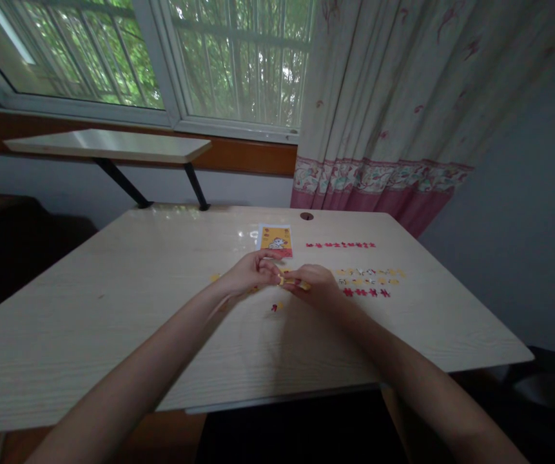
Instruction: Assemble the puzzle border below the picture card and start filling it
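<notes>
My left hand and my right hand meet above the middle of the table. Between their fingertips is a small yellow jigsaw puzzle piece, pinched from both sides. More yellow shows along the fingers of my right hand; whether it is a second piece I cannot tell. Just below the hands lies a loose red and yellow puzzle piece. Some yellow pieces are partly covered by my left hand and wrist. Behind the hands lies a picture card showing a white animal on orange and red.
Right of my right hand, puzzle pieces lie in rows: yellow and white ones above red ones. Another red row lies farther back. A raised shelf on black legs stands at the back left of the table. Behind hangs a curtain.
</notes>
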`<state>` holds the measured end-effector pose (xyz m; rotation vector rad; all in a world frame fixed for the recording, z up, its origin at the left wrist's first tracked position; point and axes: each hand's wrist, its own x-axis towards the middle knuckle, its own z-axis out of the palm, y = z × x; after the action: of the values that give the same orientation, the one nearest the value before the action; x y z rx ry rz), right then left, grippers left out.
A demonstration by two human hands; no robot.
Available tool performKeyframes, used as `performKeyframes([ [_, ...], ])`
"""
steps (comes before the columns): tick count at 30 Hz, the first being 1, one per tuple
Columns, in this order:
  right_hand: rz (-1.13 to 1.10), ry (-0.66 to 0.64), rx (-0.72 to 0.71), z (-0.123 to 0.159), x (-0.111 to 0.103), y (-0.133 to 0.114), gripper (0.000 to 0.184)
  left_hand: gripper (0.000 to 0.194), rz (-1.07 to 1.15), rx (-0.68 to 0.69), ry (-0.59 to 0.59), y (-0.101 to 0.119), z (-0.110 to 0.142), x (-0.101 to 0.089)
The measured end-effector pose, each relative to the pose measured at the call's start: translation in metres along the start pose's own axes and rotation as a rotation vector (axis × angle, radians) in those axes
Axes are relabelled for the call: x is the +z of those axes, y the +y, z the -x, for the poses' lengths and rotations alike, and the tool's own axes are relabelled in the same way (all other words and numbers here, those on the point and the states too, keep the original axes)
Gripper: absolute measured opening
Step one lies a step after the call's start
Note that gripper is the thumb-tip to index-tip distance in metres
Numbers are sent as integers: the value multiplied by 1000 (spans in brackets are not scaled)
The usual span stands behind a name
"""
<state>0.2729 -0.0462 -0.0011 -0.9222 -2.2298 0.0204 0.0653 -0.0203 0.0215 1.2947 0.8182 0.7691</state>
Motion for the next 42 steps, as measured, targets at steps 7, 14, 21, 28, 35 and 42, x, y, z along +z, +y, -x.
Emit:
performKeyframes([
  [7,44,-26,-10,-3,-1,-7,28,56,14,66,-18,-3,5,2],
  [14,147,-31,-95,-5,-11,-3,24,43,-311,144,-33,3,13,-13],
  [21,161,-88,-91,-17,-26,42,24,27,-1194,294,103,9,23,-72],
  [28,35,-266,-41,4,-18,33,16,31,-1320,315,23,8,26,-70],
  [35,-2,-339,-72,6,-17,21,17,32,-1369,316,-9,5,23,-69],
  [42,-13,-305,-151,6,-19,23,20,37,-1400,300,-23,5,23,-68],
])
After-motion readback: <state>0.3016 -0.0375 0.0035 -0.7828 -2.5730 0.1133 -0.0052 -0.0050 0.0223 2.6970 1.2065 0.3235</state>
